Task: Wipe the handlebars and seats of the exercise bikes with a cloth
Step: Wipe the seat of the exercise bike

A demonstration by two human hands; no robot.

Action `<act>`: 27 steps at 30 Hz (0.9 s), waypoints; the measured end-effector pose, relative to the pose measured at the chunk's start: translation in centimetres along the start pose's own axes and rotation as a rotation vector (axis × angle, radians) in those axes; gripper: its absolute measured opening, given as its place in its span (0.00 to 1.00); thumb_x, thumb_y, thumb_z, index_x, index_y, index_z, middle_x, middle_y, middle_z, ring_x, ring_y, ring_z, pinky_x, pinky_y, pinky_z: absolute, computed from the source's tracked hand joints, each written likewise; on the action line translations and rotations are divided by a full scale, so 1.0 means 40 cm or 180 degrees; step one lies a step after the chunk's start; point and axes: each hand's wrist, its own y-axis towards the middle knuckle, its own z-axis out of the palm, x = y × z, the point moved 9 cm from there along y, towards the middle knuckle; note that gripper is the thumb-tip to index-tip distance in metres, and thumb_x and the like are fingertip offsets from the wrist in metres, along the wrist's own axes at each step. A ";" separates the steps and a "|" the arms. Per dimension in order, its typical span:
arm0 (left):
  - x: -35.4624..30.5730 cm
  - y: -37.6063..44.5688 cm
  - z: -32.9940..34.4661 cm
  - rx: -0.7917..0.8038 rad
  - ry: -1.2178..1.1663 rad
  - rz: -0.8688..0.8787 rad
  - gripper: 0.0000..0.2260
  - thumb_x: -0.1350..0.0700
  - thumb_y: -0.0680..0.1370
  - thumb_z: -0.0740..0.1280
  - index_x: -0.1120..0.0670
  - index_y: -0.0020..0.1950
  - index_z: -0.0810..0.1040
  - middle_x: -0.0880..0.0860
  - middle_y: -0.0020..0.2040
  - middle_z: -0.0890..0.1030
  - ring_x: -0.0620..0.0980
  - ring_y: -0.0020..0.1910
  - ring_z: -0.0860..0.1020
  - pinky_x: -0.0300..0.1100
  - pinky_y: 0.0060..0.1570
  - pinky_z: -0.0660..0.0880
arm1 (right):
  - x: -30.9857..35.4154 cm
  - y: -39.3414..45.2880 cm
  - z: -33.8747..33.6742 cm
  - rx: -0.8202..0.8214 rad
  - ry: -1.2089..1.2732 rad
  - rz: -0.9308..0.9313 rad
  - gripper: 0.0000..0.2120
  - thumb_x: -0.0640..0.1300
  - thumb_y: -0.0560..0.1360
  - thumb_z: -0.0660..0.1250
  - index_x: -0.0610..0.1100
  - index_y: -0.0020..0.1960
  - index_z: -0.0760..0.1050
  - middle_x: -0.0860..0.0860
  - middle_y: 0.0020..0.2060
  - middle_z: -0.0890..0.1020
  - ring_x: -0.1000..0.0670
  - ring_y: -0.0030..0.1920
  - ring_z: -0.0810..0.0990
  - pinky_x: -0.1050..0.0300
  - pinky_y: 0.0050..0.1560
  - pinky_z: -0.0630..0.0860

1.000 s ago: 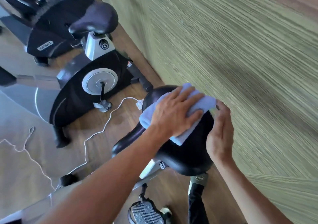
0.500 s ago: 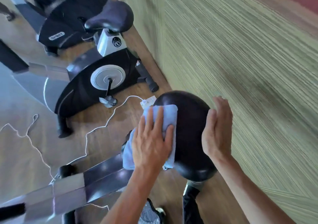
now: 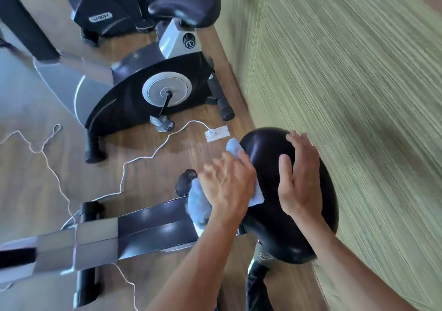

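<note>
A black bike seat [image 3: 267, 148] fills the lower middle of the head view. My left hand [image 3: 227, 186] presses a light blue cloth [image 3: 198, 203] flat against the seat's left side, fingers spread. The cloth hangs down past the seat's narrow front end. My right hand [image 3: 299, 179] lies flat on the right half of the seat, fingers straight. A second exercise bike [image 3: 153, 95] with its own black seat [image 3: 186, 2] stands further back.
A green striped wall [image 3: 346, 83] runs close along the right of both bikes. A white cord [image 3: 143, 157] trails over the wooden floor to a floor socket [image 3: 217, 133]. The near bike's grey and black frame [image 3: 107, 236] crosses the lower left.
My left hand has slid the cloth from the top of the seat down to its left side. My right hand has moved from the seat's right edge onto its top.
</note>
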 end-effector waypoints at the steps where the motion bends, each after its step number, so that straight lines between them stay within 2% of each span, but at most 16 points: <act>1: -0.032 0.014 0.005 -0.0008 -0.0097 -0.0005 0.28 0.42 0.83 0.43 0.55 0.55 0.78 0.56 0.49 0.84 0.60 0.49 0.82 0.51 0.48 0.74 | -0.004 0.001 0.000 -0.0006 0.0039 0.0015 0.29 0.57 0.83 0.48 0.39 0.75 0.67 0.47 0.75 0.70 0.49 0.80 0.58 0.42 0.79 0.57; 3: -0.092 0.054 0.006 -0.0119 -0.0287 -0.0042 0.30 0.42 0.82 0.40 0.58 0.59 0.75 0.58 0.49 0.82 0.60 0.48 0.82 0.51 0.47 0.76 | -0.006 0.006 -0.002 -0.0055 0.0129 0.0005 0.29 0.58 0.83 0.48 0.40 0.75 0.67 0.48 0.75 0.70 0.50 0.80 0.59 0.41 0.78 0.59; 5: -0.161 0.102 0.003 -0.0181 -0.0336 0.0119 0.27 0.42 0.83 0.44 0.59 0.63 0.74 0.59 0.53 0.81 0.60 0.51 0.80 0.52 0.50 0.76 | -0.009 0.007 -0.002 -0.0067 0.0225 -0.0019 0.32 0.62 0.84 0.46 0.40 0.75 0.66 0.48 0.75 0.70 0.51 0.80 0.58 0.40 0.78 0.58; 7: -0.246 0.145 0.006 -0.0104 -0.0300 0.0641 0.21 0.44 0.85 0.50 0.55 0.62 0.76 0.57 0.57 0.80 0.60 0.56 0.79 0.53 0.55 0.72 | -0.014 0.006 -0.006 -0.0098 0.0418 -0.0017 0.34 0.65 0.83 0.46 0.40 0.76 0.66 0.48 0.75 0.69 0.50 0.81 0.58 0.38 0.78 0.58; 10: -0.327 0.146 0.001 -0.0126 -0.0275 0.1620 0.19 0.43 0.83 0.50 0.49 0.59 0.77 0.51 0.57 0.80 0.57 0.56 0.78 0.52 0.55 0.71 | -0.036 0.008 -0.018 -0.0227 0.0685 0.0112 0.32 0.60 0.82 0.50 0.39 0.77 0.64 0.47 0.77 0.67 0.49 0.81 0.58 0.37 0.78 0.59; 11: -0.320 0.122 -0.003 -0.0259 -0.0276 0.1832 0.20 0.42 0.82 0.50 0.48 0.61 0.76 0.50 0.58 0.79 0.56 0.56 0.77 0.51 0.55 0.71 | -0.046 0.008 -0.026 -0.0320 0.0775 0.0197 0.32 0.57 0.82 0.50 0.37 0.77 0.64 0.46 0.77 0.67 0.48 0.81 0.58 0.39 0.78 0.58; 13: -0.266 0.048 -0.005 -0.0481 -0.0337 0.2060 0.20 0.41 0.82 0.52 0.47 0.69 0.73 0.48 0.66 0.75 0.55 0.59 0.74 0.52 0.57 0.71 | -0.056 0.009 -0.042 -0.0485 0.0899 0.0318 0.31 0.54 0.81 0.51 0.35 0.76 0.64 0.44 0.77 0.67 0.46 0.80 0.60 0.40 0.78 0.58; 15: -0.169 -0.020 0.003 -0.0573 -0.0339 0.1884 0.23 0.39 0.83 0.55 0.45 0.76 0.68 0.49 0.75 0.69 0.56 0.65 0.72 0.53 0.58 0.73 | -0.051 0.009 -0.047 -0.0512 0.0829 0.0244 0.29 0.53 0.81 0.50 0.35 0.75 0.65 0.43 0.76 0.68 0.44 0.79 0.61 0.40 0.78 0.59; 17: -0.044 -0.069 -0.005 -0.0721 -0.0278 0.1456 0.26 0.37 0.83 0.56 0.44 0.79 0.65 0.49 0.76 0.70 0.56 0.62 0.76 0.52 0.56 0.75 | -0.051 0.009 -0.049 -0.0518 0.0873 0.0206 0.28 0.53 0.82 0.51 0.36 0.74 0.67 0.43 0.74 0.70 0.44 0.78 0.63 0.39 0.77 0.60; 19: 0.060 -0.106 -0.023 -0.0912 -0.0149 0.1162 0.24 0.37 0.83 0.58 0.44 0.77 0.69 0.48 0.69 0.77 0.55 0.54 0.78 0.49 0.52 0.75 | -0.059 0.004 -0.059 -0.0553 0.1093 0.0326 0.27 0.53 0.82 0.51 0.37 0.73 0.69 0.45 0.74 0.71 0.47 0.78 0.64 0.40 0.77 0.61; 21: 0.108 -0.114 -0.031 -0.0904 -0.0075 0.1013 0.22 0.39 0.83 0.59 0.45 0.73 0.74 0.47 0.61 0.81 0.54 0.49 0.79 0.48 0.51 0.74 | -0.067 -0.010 -0.093 -0.0659 0.1243 0.0385 0.25 0.52 0.84 0.50 0.38 0.72 0.70 0.47 0.72 0.73 0.49 0.78 0.65 0.42 0.77 0.62; 24: 0.052 -0.085 -0.027 -0.0888 -0.0084 0.0744 0.22 0.41 0.82 0.58 0.50 0.71 0.76 0.52 0.55 0.83 0.58 0.49 0.80 0.52 0.50 0.74 | -0.103 -0.062 -0.179 -0.0952 0.1272 0.0458 0.21 0.46 0.85 0.49 0.38 0.70 0.73 0.49 0.70 0.76 0.49 0.76 0.68 0.47 0.77 0.63; 26: -0.038 -0.072 -0.009 -0.0907 -0.0089 0.0723 0.28 0.41 0.82 0.54 0.55 0.76 0.70 0.59 0.66 0.79 0.62 0.58 0.79 0.56 0.57 0.73 | -0.159 -0.121 -0.228 -0.1113 0.1368 0.0750 0.20 0.46 0.86 0.49 0.40 0.69 0.73 0.54 0.68 0.76 0.55 0.74 0.69 0.58 0.76 0.63; 27: -0.089 -0.079 0.007 -0.0863 -0.0074 0.0858 0.30 0.41 0.82 0.53 0.55 0.80 0.64 0.61 0.74 0.72 0.65 0.67 0.74 0.58 0.65 0.69 | -0.190 -0.152 -0.251 -0.1202 0.1416 0.0945 0.20 0.46 0.86 0.49 0.42 0.69 0.73 0.56 0.68 0.76 0.57 0.73 0.69 0.62 0.75 0.63</act>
